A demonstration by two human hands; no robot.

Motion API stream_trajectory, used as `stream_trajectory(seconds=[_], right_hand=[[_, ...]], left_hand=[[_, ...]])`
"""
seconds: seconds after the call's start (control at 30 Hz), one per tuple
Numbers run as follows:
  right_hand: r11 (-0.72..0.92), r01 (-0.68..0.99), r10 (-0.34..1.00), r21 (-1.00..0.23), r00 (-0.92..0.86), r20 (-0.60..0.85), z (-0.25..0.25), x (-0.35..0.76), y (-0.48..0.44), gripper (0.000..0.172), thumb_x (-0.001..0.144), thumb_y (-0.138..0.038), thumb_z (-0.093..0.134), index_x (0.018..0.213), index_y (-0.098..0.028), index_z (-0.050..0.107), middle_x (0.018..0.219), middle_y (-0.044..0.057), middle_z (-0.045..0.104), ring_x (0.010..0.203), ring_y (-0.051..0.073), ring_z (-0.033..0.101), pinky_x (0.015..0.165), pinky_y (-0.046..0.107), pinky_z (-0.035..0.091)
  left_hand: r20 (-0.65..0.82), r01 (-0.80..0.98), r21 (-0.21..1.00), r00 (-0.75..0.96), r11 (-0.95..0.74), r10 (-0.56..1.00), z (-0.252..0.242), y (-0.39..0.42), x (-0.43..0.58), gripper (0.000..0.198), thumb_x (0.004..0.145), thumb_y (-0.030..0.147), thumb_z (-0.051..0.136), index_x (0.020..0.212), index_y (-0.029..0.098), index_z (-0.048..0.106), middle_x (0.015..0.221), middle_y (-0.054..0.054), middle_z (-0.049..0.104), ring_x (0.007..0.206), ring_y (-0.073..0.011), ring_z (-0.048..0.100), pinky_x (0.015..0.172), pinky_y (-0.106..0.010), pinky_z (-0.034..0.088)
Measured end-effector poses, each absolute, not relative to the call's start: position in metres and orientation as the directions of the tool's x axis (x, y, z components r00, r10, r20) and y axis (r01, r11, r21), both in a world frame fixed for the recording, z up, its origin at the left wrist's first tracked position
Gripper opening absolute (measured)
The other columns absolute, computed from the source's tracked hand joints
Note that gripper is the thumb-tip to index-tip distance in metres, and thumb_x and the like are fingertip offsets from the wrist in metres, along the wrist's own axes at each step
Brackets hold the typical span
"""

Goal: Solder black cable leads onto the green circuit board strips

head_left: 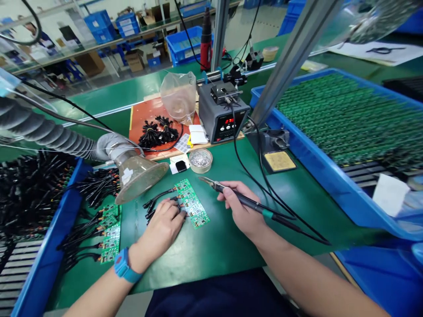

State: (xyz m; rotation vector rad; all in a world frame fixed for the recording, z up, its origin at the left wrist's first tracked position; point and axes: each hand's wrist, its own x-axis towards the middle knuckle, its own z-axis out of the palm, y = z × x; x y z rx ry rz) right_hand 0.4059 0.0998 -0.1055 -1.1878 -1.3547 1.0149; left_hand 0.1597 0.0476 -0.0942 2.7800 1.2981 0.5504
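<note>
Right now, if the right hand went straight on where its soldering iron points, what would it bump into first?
The soldering iron in the right hand would lead, probably meeting the white card after skimming past the round tin. Its height is unclear, so it might pass over.

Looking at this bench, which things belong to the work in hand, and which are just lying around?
Likely in the work:
soldering iron, in the right hand
green circuit board, beside the left hand
black cables joined to it
soldering station

Seemingly just lying around:
white paper, far right
cardboard box, background
</note>
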Motion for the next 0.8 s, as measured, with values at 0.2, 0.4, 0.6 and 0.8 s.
stream_trajectory(seconds=[0.2,0.4,0.6,0.8], right_hand=[[0.106,0.205,0.991,-0.973,0.056,0.120,-0.100,0.403,0.097,0.033,0.088,-0.049,0.072,0.104,-0.020,0.073,0.079,0.005,0.076,0.067,0.020,0.070,0.057,0.029,0.057],[0.037,0.303,0.994,-0.952,0.082,0.065,-0.104,0.403,0.094,0.036,0.081,-0.052,0.074,0.103,-0.023,0.077,0.077,0.004,0.076,0.065,0.022,0.072,0.058,0.030,0.057],[0.045,0.378,0.992,-0.925,0.093,0.086,-0.116,0.408,0.099,0.046,0.081,-0.061,0.072,0.108,-0.024,0.076,0.085,0.006,0.079,0.073,0.026,0.074,0.060,0.033,0.057],[0.035,0.338,0.989,-0.940,0.121,0.080,-0.110,0.405,0.101,0.043,0.082,-0.057,0.072,0.109,-0.024,0.075,0.084,0.005,0.078,0.074,0.024,0.075,0.063,0.032,0.058]], left_hand=[[0.523,0.876,0.169,0.308,-0.451,0.794,-0.073,0.003,0.114,0.021,0.095,0.008,0.062,0.114,0.015,0.065,0.095,-0.009,0.071,0.089,-0.0216,0.066,0.080,-0.036,0.056],[0.542,0.923,0.290,-0.375,0.251,0.752,-0.028,0.021,-0.004,0.023,0.100,0.030,0.053,0.100,0.015,0.070,0.087,-0.009,0.073,0.075,-0.0225,0.068,0.073,-0.036,0.055],[0.196,0.953,0.293,-0.144,0.083,0.970,-0.045,0.082,-0.037,0.005,0.080,0.021,0.074,0.085,0.019,0.075,0.092,-0.008,0.076,0.092,-0.0238,0.070,0.091,-0.035,0.055],[0.142,0.937,0.323,-0.186,0.132,0.972,-0.055,0.092,-0.039,0.013,0.072,0.020,0.081,0.069,0.017,0.068,0.076,-0.006,0.073,0.076,-0.0218,0.068,0.075,-0.032,0.055]])
